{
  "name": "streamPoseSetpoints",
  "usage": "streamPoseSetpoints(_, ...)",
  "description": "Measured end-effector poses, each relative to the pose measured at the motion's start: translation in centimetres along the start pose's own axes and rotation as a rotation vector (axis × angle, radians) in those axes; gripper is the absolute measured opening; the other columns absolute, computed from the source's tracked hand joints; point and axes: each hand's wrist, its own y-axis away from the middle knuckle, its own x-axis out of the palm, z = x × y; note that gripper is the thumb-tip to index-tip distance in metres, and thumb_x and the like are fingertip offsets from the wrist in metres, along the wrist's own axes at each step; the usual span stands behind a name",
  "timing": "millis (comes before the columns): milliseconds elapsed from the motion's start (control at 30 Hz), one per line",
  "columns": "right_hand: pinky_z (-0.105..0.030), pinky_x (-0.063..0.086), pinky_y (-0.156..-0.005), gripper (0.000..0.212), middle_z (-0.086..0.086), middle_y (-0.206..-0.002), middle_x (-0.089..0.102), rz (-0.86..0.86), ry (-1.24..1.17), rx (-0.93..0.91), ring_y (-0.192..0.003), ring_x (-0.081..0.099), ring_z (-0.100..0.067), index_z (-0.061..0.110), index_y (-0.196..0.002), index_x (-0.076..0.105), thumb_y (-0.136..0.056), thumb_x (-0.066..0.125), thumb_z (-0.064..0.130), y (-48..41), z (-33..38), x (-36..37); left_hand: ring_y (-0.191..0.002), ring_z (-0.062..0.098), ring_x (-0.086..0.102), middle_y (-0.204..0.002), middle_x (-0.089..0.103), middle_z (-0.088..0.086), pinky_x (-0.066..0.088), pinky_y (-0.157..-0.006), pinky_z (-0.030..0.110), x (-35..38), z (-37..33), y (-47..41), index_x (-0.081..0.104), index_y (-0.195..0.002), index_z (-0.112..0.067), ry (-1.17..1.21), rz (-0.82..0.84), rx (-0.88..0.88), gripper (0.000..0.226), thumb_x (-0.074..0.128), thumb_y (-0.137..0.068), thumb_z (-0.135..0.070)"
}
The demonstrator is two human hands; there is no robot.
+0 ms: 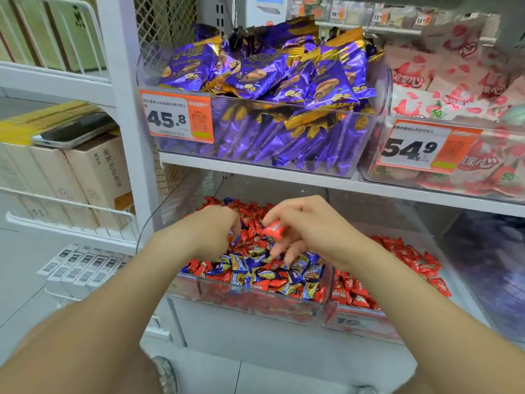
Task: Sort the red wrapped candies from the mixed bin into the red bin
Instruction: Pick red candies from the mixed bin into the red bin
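Observation:
A clear mixed bin on the lower shelf holds several red and blue wrapped candies. To its right stands the red bin, filled with red wrapped candies only. My right hand hovers over the mixed bin and pinches one red wrapped candy between thumb and forefinger, its other fingers hanging down toward the pile. My left hand reaches into the left side of the mixed bin with fingers curled down among the candies; whether it holds one is hidden.
The shelf above carries a bin of purple packets with a 45.8 price tag and a bin of pink packets. Cardboard boxes sit in a white rack at left. A dark bin stands at far right.

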Motion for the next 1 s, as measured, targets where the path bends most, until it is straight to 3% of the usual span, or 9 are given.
streamPoseSetpoints(100,-0.026,0.040,-0.041,0.021,-0.012,-0.069,0.054,-0.054,-0.178,0.074,-0.052,0.058,-0.024,0.000,-0.092,0.073,-0.099,0.054,0.006,-0.5,0.4,0.6,-0.121,0.023,0.057,-0.131,0.058,0.002,0.051,-0.095,0.035,0.1,0.4,-0.4,0.063,-0.131,-0.024,-0.020,-0.015,0.037,0.045,0.058,-0.095,0.002)
streamPoseSetpoints(167,-0.025,0.047,-0.043,0.018,-0.013,-0.071,0.063,0.011,-0.126,0.058,-0.057,0.066,-0.024,-0.005,-0.100,0.074,-0.103,0.064,0.010,-0.6,0.4,0.3,-0.108,0.008,0.063,-0.116,0.067,-0.008,0.052,-0.086,0.021,0.2,0.0,-0.6,0.072,-0.118,-0.024,0.040,-0.030,0.136,0.030,0.067,-0.093,-0.007)
streamPoseSetpoints(333,-0.036,0.065,-0.068,0.011,-0.013,-0.082,0.079,0.125,0.439,-0.052,-0.073,0.079,-0.027,0.013,-0.099,0.078,-0.097,0.070,0.005,-0.2,0.1,-1.4,-0.075,-0.001,0.070,-0.086,0.078,-0.010,0.049,-0.065,0.011,0.7,-2.4,-0.4,0.080,-0.098,-0.026,0.260,0.176,0.328,0.011,0.082,-0.088,-0.022)
streamPoseSetpoints(433,-0.023,0.052,-0.059,0.035,-0.001,-0.072,0.075,0.132,0.886,-0.111,-0.057,0.066,-0.014,0.024,-0.086,0.080,-0.089,0.051,0.004,-0.7,-0.5,-1.6,-0.064,-0.011,0.061,-0.073,0.070,-0.017,0.044,-0.063,0.013,2.1,-3.2,-0.6,0.082,-0.102,-0.026,0.153,0.227,0.348,0.014,0.081,-0.089,-0.032)
streamPoseSetpoints(533,-0.021,0.044,-0.059,0.030,0.004,-0.064,0.067,0.122,0.981,-0.132,-0.053,0.056,-0.005,0.020,-0.086,0.077,-0.094,0.049,0.013,-0.9,-1.1,-0.8,-0.057,-0.016,0.056,-0.055,0.058,-0.026,0.042,-0.062,0.013,2.5,-3.6,-0.8,0.083,-0.098,-0.021,0.122,0.221,0.337,0.014,0.084,-0.087,-0.029)
streamPoseSetpoints(700,-0.029,0.044,-0.074,0.013,0.018,-0.070,0.053,0.183,1.140,-0.234,-0.073,0.049,-0.007,0.029,-0.100,0.078,-0.088,0.075,0.029,-1.7,-2.9,-0.4,-0.051,-0.003,0.059,-0.049,0.059,-0.024,0.046,-0.058,0.019,1.7,-3.5,-0.8,0.082,-0.081,-0.020,0.117,0.213,0.313,0.006,0.087,-0.080,-0.020)
streamPoseSetpoints(800,-0.031,0.053,-0.070,0.003,0.016,-0.064,0.057,0.182,1.092,-0.230,-0.066,0.052,-0.001,0.025,-0.085,0.079,-0.086,0.080,0.027,-1.8,-3.1,0.1,-0.059,0.003,0.065,-0.063,0.071,-0.010,0.050,-0.057,0.019,1.2,-3.0,-0.7,0.075,-0.073,-0.020,0.185,0.108,0.255,0.016,0.087,-0.077,-0.029)
streamPoseSetpoints(933,-0.033,0.052,-0.068,0.009,0.008,-0.074,0.066,0.054,0.918,-0.196,-0.073,0.061,-0.008,0.020,-0.075,0.064,-0.083,0.069,0.020,-1.8,-2.2,-0.1,-0.074,0.014,0.067,-0.078,0.071,-0.003,0.058,-0.073,0.042,1.3,-2.8,-1.2,0.061,-0.085,-0.025,0.310,-0.123,0.209,0.011,0.072,-0.086,-0.022)
streamPoseSetpoints(1000,-0.037,0.049,-0.066,0.014,0.005,-0.074,0.065,-0.038,0.902,-0.194,-0.073,0.058,-0.012,0.020,-0.074,0.058,-0.080,0.068,0.026,-1.5,-1.8,-0.6,-0.065,0.017,0.059,-0.076,0.066,-0.002,0.054,-0.062,0.041,1.5,-3.2,-1.1,0.054,-0.097,-0.029,0.342,-0.095,0.236,0.014,0.058,-0.094,-0.015)
